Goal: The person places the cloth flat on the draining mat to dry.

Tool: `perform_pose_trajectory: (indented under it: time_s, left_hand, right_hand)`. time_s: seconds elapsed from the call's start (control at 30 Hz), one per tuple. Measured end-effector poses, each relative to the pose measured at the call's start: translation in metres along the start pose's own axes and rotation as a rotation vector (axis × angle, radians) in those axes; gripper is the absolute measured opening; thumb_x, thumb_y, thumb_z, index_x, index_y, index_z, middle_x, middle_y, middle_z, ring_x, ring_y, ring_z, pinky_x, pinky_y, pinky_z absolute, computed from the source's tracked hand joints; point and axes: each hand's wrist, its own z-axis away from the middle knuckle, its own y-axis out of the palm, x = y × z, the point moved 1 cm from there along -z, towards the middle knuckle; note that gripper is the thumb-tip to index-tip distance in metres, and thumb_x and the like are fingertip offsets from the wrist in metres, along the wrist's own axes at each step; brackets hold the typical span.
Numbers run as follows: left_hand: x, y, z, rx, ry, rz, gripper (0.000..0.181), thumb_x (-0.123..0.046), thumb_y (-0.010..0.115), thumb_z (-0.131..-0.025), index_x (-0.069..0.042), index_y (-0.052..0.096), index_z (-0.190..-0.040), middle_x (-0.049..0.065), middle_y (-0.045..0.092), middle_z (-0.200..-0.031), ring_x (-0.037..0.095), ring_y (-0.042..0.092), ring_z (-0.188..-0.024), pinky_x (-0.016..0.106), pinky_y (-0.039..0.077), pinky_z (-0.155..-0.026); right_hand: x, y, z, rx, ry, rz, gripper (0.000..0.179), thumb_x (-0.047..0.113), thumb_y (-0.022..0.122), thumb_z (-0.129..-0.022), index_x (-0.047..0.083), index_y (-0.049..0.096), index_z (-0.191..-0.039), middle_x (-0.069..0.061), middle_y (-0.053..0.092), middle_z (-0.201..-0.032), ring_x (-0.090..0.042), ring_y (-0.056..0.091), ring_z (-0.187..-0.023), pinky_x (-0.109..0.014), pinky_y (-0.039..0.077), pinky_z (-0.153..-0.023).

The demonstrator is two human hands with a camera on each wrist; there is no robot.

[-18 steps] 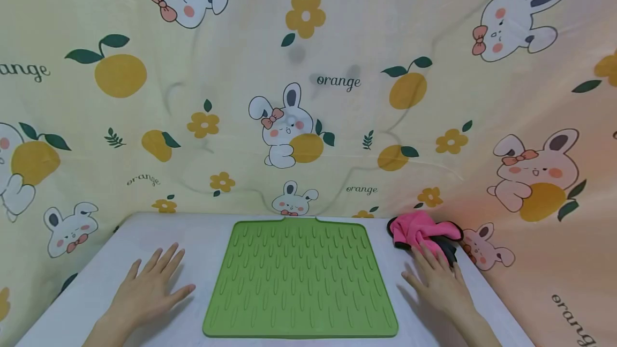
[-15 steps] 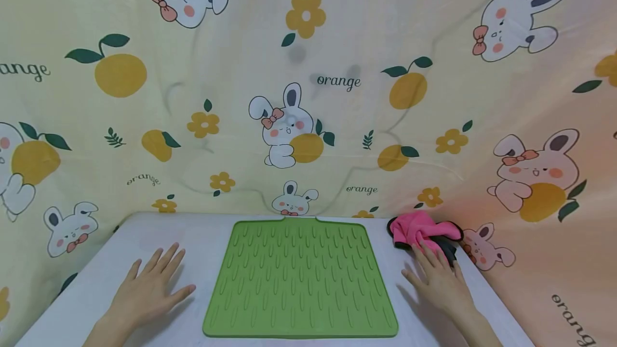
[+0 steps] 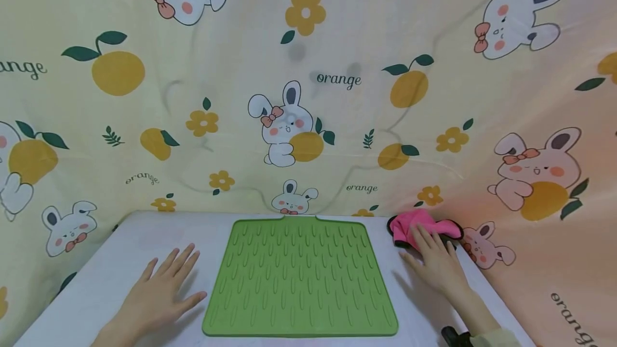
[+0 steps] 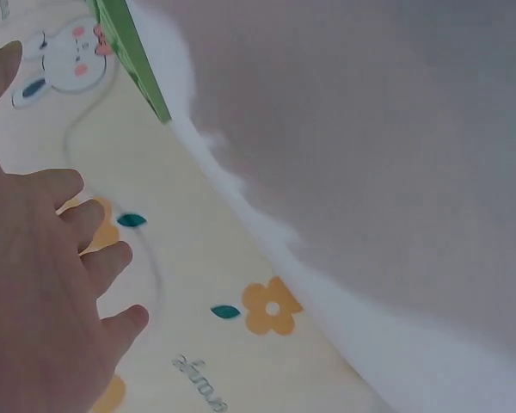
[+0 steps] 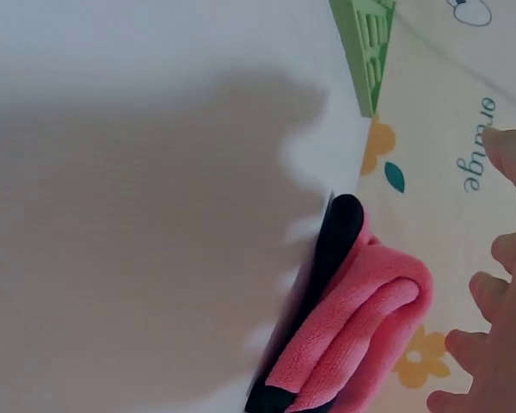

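Observation:
My left hand [image 3: 156,299] hovers with spread fingers over the white table, left of a green ridged mat [image 3: 301,277]; nothing is in it. In the left wrist view the same hand [image 4: 43,275] shows splayed fingers, with a corner of the mat [image 4: 138,64] at the top. On the other side, my right hand [image 3: 438,261] reaches toward a crumpled pink cloth with black edging [image 3: 409,224], its fingers straight and overlapping the cloth in the head view. The right wrist view has a gap between the pink cloth [image 5: 361,318] and the right hand [image 5: 499,301].
The white table [image 3: 115,261] bears the flat mat in its middle. Behind it and along the right side hangs a cream curtain [image 3: 308,122] printed with rabbits and oranges. A black wrist strap [image 3: 455,336] and a pale sleeve [image 3: 496,338] show at the right forearm.
The right hand has moved forward, farther over the pink cloth, and its sleeve and strap have come into view. The left hand has shifted slightly right. The head view has tilted a little.

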Motion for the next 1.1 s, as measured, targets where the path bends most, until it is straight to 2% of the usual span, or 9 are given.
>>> perform_pose_trajectory:
  time_s: [0.13, 0.2, 0.27, 0.4, 0.47, 0.6, 0.7, 0.93, 1.1]
  left_hand:
    - [-0.007, 0.005, 0.002, -0.058, 0.067, -0.033, 0.087, -0.067, 0.066, -0.09, -0.01, 0.05, -0.154, 0.008, 0.043, -0.163, 0.04, 0.042, -0.146, 0.066, 0.029, -0.115]
    - [-0.011, 0.007, 0.003, -0.066, 0.092, -0.048, 0.087, -0.068, 0.066, -0.089, -0.011, 0.051, -0.153, 0.006, 0.045, -0.162, 0.039, 0.044, -0.145, 0.064, 0.03, -0.115]
    - [-0.016, 0.009, 0.005, -0.054, 0.113, -0.062, 0.088, -0.07, 0.065, -0.088, -0.011, 0.052, -0.153, 0.005, 0.046, -0.161, 0.038, 0.045, -0.145, 0.064, 0.032, -0.114]
    - [-0.024, 0.01, 0.007, 0.026, 0.137, -0.055, 0.09, -0.076, 0.06, -0.089, -0.012, 0.053, -0.153, 0.004, 0.046, -0.161, 0.035, 0.044, -0.147, 0.065, 0.031, -0.115]
    - [-0.026, 0.011, 0.008, 0.043, 0.161, -0.052, 0.09, -0.077, 0.058, -0.089, -0.012, 0.054, -0.151, 0.004, 0.048, -0.16, 0.034, 0.045, -0.146, 0.064, 0.033, -0.114]
    - [-0.028, 0.017, 0.01, 0.018, 0.239, -0.093, 0.09, -0.078, 0.058, -0.088, -0.011, 0.058, -0.148, 0.006, 0.052, -0.156, 0.034, 0.051, -0.141, 0.062, 0.039, -0.108]
    - [-0.028, 0.021, 0.011, 0.008, 0.273, -0.116, 0.091, -0.078, 0.056, -0.088, -0.01, 0.058, -0.148, 0.006, 0.053, -0.155, 0.035, 0.052, -0.14, 0.06, 0.04, -0.107]
    - [-0.03, 0.027, 0.01, -0.005, 0.309, -0.124, 0.087, -0.078, 0.056, -0.089, -0.013, 0.06, -0.146, 0.004, 0.054, -0.154, 0.031, 0.054, -0.138, 0.054, 0.037, -0.106]
    - [-0.03, 0.029, 0.009, 0.007, 0.316, -0.121, 0.086, -0.078, 0.056, -0.089, -0.014, 0.06, -0.147, 0.003, 0.054, -0.154, 0.029, 0.054, -0.138, 0.054, 0.038, -0.104]
  right_hand:
    - [-0.003, 0.002, -0.012, 0.004, -0.013, 0.002, 0.085, 0.056, 0.056, -0.103, 0.003, 0.027, -0.163, -0.028, 0.03, -0.164, -0.057, 0.023, -0.148, -0.077, 0.012, -0.115]
    - [-0.004, 0.003, -0.017, 0.007, -0.019, 0.009, 0.084, 0.055, 0.056, -0.104, 0.002, 0.028, -0.163, -0.028, 0.03, -0.164, -0.056, 0.023, -0.149, -0.076, 0.013, -0.116]
    - [-0.006, 0.005, -0.022, 0.005, -0.03, 0.012, 0.082, 0.051, 0.059, -0.103, 0.001, 0.03, -0.162, -0.029, 0.032, -0.163, -0.056, 0.024, -0.149, -0.076, 0.015, -0.115]
    - [-0.01, 0.009, -0.031, 0.013, -0.047, 0.017, 0.079, 0.046, 0.063, -0.102, 0.0, 0.034, -0.16, -0.028, 0.033, -0.162, -0.056, 0.025, -0.148, -0.078, 0.018, -0.113]
    - [-0.013, 0.011, -0.036, 0.019, -0.05, 0.018, 0.078, 0.044, 0.065, -0.101, -0.001, 0.037, -0.159, -0.029, 0.034, -0.162, -0.057, 0.025, -0.147, -0.079, 0.019, -0.112]
    - [-0.02, 0.017, -0.046, 0.029, -0.062, 0.034, 0.077, 0.042, 0.067, -0.1, 0.0, 0.038, -0.158, -0.029, 0.036, -0.16, -0.058, 0.027, -0.146, -0.08, 0.021, -0.111]
    - [-0.024, 0.022, -0.053, 0.043, -0.069, 0.037, 0.076, 0.041, 0.067, -0.101, 0.001, 0.038, -0.158, -0.029, 0.036, -0.161, -0.057, 0.027, -0.147, -0.079, 0.021, -0.112]
    - [-0.032, 0.032, -0.068, 0.115, -0.091, 0.022, 0.071, 0.039, 0.063, -0.103, -0.001, 0.04, -0.157, -0.028, 0.033, -0.162, -0.057, 0.026, -0.147, -0.078, 0.021, -0.112]
    - [-0.038, 0.038, -0.073, 0.117, -0.135, -0.016, 0.067, 0.035, 0.068, -0.101, -0.001, 0.046, -0.153, -0.03, 0.039, -0.158, -0.058, 0.031, -0.144, -0.077, 0.026, -0.111]
